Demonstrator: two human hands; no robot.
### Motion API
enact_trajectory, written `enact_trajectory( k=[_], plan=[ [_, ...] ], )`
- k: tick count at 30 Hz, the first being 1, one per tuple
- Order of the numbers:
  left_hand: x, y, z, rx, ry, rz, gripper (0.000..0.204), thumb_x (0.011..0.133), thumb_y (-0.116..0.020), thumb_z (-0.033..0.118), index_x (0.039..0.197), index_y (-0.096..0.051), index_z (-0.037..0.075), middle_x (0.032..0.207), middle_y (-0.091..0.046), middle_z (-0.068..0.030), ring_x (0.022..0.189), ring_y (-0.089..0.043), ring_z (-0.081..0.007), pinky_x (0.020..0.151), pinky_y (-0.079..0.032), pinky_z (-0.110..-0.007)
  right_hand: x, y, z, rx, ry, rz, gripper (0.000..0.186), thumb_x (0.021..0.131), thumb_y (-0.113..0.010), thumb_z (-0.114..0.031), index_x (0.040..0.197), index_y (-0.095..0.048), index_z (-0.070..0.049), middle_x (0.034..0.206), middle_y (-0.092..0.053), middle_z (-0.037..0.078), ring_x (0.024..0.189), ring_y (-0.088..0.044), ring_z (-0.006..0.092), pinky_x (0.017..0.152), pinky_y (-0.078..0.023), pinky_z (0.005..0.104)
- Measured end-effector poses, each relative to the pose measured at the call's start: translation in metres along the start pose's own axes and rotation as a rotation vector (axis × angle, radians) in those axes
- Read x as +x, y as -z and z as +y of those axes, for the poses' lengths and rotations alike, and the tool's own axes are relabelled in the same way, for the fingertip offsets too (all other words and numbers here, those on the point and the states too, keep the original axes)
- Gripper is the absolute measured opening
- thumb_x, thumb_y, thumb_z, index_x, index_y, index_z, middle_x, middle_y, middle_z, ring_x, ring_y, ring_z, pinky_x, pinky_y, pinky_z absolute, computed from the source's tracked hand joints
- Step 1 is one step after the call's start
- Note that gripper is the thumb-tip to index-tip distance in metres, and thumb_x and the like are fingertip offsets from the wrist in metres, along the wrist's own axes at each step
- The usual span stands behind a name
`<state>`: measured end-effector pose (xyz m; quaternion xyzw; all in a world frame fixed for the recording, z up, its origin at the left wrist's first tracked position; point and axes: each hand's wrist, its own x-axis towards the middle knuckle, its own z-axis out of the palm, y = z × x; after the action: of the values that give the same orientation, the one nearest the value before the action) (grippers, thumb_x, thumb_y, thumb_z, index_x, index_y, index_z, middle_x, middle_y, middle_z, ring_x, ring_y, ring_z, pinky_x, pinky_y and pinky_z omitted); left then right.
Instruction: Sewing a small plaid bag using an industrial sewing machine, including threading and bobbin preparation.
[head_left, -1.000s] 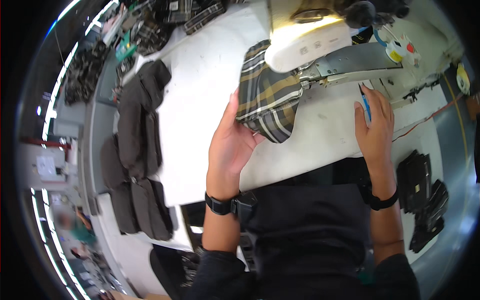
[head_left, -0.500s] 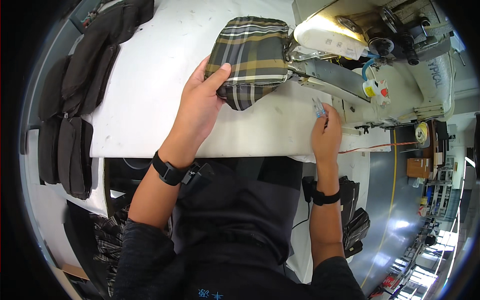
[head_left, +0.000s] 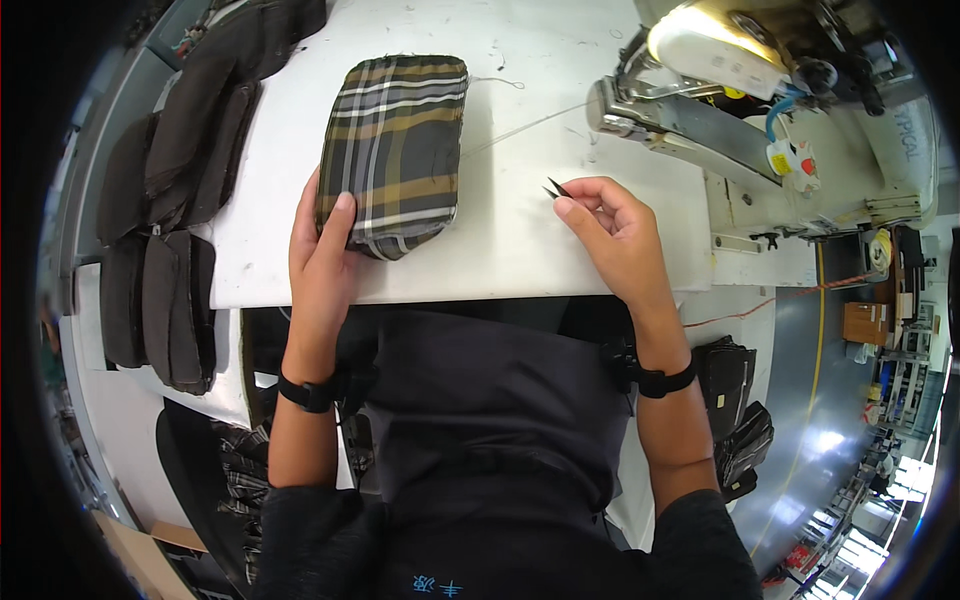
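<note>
A plaid fabric pouch [head_left: 405,150] in dark grey, olive-brown and white lies tilted over the white tabletop. My left hand [head_left: 325,235] grips its lower left edge, thumb on top and the other fingers hidden beneath. My right hand [head_left: 615,225] is closed around a small pair of thread snips [head_left: 556,188], their pointed tips facing the pouch, a short way apart from it. Thin threads [head_left: 530,127] stretch from the pouch's right side to the narrow arm of the sewing machine [head_left: 690,130].
Dark padded fabric pieces [head_left: 185,150] are piled along the table's left side. More dark pieces [head_left: 725,380] lie below at the right. Plaid fabric [head_left: 243,465] hangs at the lower left. The white tabletop [head_left: 540,250] ends just in front of my body. Beyond, a grey floor [head_left: 790,400] shows.
The pouch has come away from the sewing machine, moving left with my left hand. My right hand has moved left with the snips, toward the threads.
</note>
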<state>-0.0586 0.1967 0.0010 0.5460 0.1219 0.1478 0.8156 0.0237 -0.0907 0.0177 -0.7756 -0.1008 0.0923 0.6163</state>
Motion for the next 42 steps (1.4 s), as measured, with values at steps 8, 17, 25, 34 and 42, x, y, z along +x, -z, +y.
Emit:
enact_trajectory(
  k=[8,17,25,34,42],
  plan=[
    [-0.005,0.009,0.0,0.047,-0.037,-0.019,0.052,0.109,-0.052,0.014,0.155,-0.039,-0.004,0.144,-0.057,-0.0129,0.131,-0.055,-0.0179,0.113,-0.042,-0.033,0.023,-0.05,-0.028,0.298,-0.081,-0.251,0.023,0.096,-0.076,-0.017,0.109,-0.07,0.001,0.091,-0.069,0.0,0.081,-0.062,0.0047,0.074,-0.05,0.0215],
    [0.003,0.011,0.01,-0.07,0.099,-0.009,0.048,0.105,-0.063,0.019,0.145,-0.05,-0.004,0.131,-0.066,-0.0114,0.117,-0.064,-0.0173,0.102,-0.051,-0.032,0.019,-0.03,-0.025,0.118,0.005,-0.053,0.019,0.097,-0.073,-0.015,0.109,-0.069,-0.001,0.091,-0.07,0.004,0.079,-0.066,0.0118,0.071,-0.053,0.025],
    [0.007,0.005,0.087,0.698,-0.007,-0.176,0.045,0.101,-0.067,0.015,0.142,-0.057,-0.002,0.112,-0.071,-0.0101,0.094,-0.066,-0.0173,0.086,-0.053,-0.03,-0.001,0.073,0.058,-0.082,0.058,0.39,0.031,0.097,-0.074,-0.017,0.121,-0.069,0.001,0.099,-0.072,0.007,0.086,-0.065,0.0125,0.082,-0.052,0.026],
    [-0.012,-0.012,0.078,1.718,-0.474,-0.625,0.072,0.076,-0.085,0.019,0.139,-0.053,0.002,0.115,-0.066,-0.0161,0.108,-0.061,-0.0368,0.097,-0.047,-0.045,0.001,0.066,0.051,-0.195,0.152,0.481,0.032,0.097,-0.073,-0.021,0.12,-0.069,0.002,0.104,-0.073,0.01,0.092,-0.067,0.0178,0.083,-0.053,0.0309],
    [-0.019,-0.014,0.066,1.454,-0.753,-0.805,0.025,0.075,-0.082,0.005,0.094,-0.067,0.007,0.097,-0.07,-0.005,0.099,-0.067,-0.0264,0.102,-0.048,-0.045,0.003,0.084,0.041,-0.737,0.493,0.489,0.03,0.096,-0.07,-0.015,0.124,-0.068,-0.003,0.11,-0.07,0.016,0.095,-0.068,0.0335,0.084,-0.054,0.038]
  ],
)
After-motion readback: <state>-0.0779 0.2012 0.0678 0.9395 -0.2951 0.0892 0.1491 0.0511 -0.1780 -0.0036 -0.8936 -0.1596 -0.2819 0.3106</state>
